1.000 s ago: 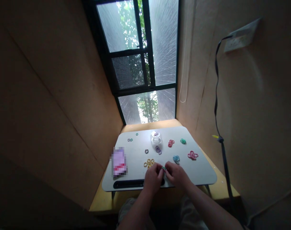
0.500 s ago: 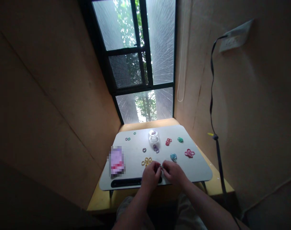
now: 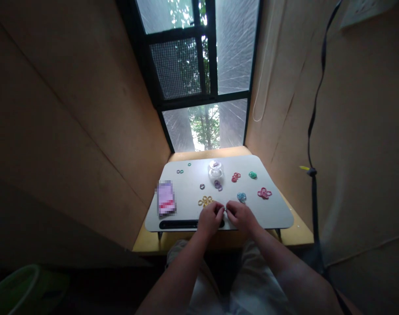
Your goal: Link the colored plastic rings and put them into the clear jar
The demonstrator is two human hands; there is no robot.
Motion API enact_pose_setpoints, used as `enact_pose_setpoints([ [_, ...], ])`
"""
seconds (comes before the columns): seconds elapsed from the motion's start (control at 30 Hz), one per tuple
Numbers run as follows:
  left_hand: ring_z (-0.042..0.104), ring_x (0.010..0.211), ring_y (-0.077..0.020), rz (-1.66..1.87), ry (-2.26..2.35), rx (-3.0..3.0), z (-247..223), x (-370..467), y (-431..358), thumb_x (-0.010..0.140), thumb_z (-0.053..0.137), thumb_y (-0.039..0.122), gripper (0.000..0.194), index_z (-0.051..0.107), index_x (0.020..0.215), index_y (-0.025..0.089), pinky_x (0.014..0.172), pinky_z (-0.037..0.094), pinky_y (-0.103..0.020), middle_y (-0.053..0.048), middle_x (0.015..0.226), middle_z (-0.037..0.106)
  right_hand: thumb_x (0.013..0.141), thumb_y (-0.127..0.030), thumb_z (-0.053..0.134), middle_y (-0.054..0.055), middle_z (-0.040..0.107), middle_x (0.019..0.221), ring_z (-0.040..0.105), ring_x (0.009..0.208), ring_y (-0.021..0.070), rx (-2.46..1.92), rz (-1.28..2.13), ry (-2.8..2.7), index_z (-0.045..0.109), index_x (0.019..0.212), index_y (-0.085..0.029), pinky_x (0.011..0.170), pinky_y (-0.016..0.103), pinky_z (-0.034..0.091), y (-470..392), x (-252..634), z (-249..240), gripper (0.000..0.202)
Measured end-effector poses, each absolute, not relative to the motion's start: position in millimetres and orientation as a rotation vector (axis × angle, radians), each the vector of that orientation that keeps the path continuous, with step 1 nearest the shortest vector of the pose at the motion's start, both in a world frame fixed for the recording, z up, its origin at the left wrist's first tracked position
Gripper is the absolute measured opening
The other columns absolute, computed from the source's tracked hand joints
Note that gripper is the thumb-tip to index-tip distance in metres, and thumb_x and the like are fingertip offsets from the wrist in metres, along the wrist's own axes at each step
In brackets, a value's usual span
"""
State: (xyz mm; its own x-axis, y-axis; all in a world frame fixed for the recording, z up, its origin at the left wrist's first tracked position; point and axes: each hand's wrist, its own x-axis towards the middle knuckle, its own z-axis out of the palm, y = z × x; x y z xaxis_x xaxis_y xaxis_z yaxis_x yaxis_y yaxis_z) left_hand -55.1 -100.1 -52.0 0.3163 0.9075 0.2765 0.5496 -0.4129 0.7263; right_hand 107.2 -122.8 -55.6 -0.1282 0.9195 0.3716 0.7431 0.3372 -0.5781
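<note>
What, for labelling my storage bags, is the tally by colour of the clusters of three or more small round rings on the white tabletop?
Yellow small-ring cluster: 1
Purple small-ring cluster: 1
Red small-ring cluster: 1
Green small-ring cluster: 1
Blue small-ring cluster: 1
Pink small-ring cluster: 1
Total: 6

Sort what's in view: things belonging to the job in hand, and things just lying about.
Likely in the job:
left hand
right hand
yellow rings
blue rings
pink rings
red rings
heaped green rings
purple rings
white table
clear jar, perhaps

Apparently just around:
blurred purple item
hanging black cable
green bin
</note>
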Motion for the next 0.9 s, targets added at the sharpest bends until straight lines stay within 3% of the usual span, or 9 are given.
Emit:
enact_pose_setpoints([
  [0.33, 0.056, 0.072, -0.0140, 1.090, 1.311, 1.958, -53.1, -51.9, -93.4, 0.087, 0.051, 0.026, 0.011, 0.058, 0.082, 0.019, 0.070, 0.041, -0.026, -0.001, 0.077, 0.062, 0.076, -0.016, 0.048, -0.001, 0.053, 0.065, 0.046, 0.061, 0.0125, -1.412, 0.348, -1.924, 0.051, 0.067, -0.020, 0.059, 0.023, 0.031, -120.5, 109.5, -54.0, 0.011],
  [0.9, 0.056, 0.066, -0.0115, 0.905, 1.217, 2.079, -49.5, -54.9, -98.5, 0.084, 0.056, 0.027, 0.011, 0.064, 0.085, 0.020, 0.063, 0.039, -0.023, 0.001, 0.073, 0.065, 0.077, -0.020, 0.054, -0.003, 0.055, 0.063, 0.046, 0.057, 0.0110, -1.465, 0.356, -1.835, 0.057, 0.074, -0.020, 0.055, 0.022, 0.031, -121.4, 109.2, -57.9, 0.004],
])
